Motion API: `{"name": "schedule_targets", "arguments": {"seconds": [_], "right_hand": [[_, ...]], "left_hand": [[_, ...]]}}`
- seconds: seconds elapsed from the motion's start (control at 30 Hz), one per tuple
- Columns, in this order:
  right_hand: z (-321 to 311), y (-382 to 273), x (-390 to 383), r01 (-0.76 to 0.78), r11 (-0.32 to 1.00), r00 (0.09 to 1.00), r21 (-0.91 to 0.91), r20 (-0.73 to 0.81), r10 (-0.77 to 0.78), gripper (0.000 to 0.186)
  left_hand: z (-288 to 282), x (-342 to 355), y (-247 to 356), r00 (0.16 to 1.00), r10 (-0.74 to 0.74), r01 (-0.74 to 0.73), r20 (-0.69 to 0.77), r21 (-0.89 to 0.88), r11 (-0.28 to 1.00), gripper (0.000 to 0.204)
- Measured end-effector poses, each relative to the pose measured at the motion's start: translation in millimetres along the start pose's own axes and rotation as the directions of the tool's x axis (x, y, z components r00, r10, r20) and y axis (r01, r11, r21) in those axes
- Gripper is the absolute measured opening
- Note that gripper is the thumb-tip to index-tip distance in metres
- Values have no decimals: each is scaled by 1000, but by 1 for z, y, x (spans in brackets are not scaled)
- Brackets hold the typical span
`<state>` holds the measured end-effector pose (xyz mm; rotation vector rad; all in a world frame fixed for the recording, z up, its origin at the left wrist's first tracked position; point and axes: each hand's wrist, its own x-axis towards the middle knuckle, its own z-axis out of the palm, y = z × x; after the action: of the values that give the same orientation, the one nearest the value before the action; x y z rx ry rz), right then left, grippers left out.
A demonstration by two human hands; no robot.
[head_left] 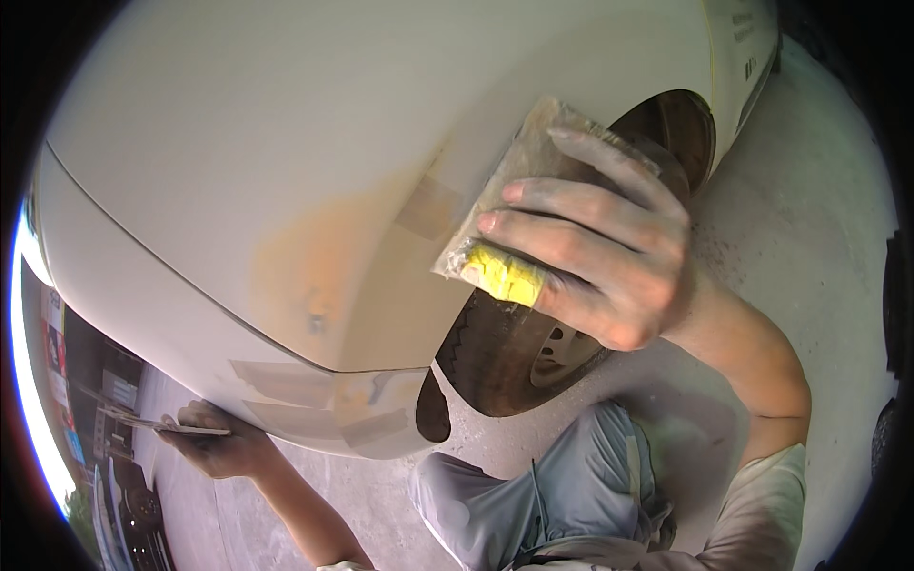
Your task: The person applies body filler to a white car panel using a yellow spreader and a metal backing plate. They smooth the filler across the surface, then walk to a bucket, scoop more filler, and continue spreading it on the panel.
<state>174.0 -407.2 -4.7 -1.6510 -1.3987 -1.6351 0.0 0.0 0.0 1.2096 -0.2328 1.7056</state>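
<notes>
"Biggest thing in view?"

"A white car body (238, 95), curved across the top and left, with a dark seam above the bumper (214, 357)."

"And after that?"

"Pale grey floor (809, 238), below and to the right. Then grey trousers (571, 485), knees bent, at the lower edge."

"Next down?"

"A dusty tyre (495, 371) at the wheel arch, partly covered from above. Also a tan patch (324, 257), soft-edged, on the panel just left of that arch."

"Grip on the right?"

"Right hand (609, 238) with fingers spread across a flat, grimy slab (519, 162) and firmly holding it. Slab tilted, in front of the panel beside the wheel arch. Touching the paintwork or just clear of it? Cannot tell."

"On the left?"

"Left hand (224, 447) well apart, low by the underside of the bumper, closed around a thin pale plate (195, 430), almost edge-on to the view."

"Smallest?"

"A crumpled yellow piece (505, 274) at the slab's lower end, right by the little finger. Wrapping or something loose? Cannot tell."
</notes>
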Motion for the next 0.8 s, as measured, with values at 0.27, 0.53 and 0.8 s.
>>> {"name": "schedule_targets", "arguments": {"seconds": [0.27, 0.53, 0.8], "right_hand": [[18, 5, 17, 106, 994, 991, -17, -80, -107, 25], [12, 5, -26, 111, 994, 993, -18, 37, -110, 29], [-12, -4, -10, 65, 998, 998, 0, 7, -65, 24]], "left_hand": [[4, -7, 11, 999, -26, 30, 35, -112, 993, 31], [8, -10, 13, 999, -44, 44, 2, -133, 990, 23], [-6, -5, 4, 994, 71, -68, 88, -45, 997, 19]]}}
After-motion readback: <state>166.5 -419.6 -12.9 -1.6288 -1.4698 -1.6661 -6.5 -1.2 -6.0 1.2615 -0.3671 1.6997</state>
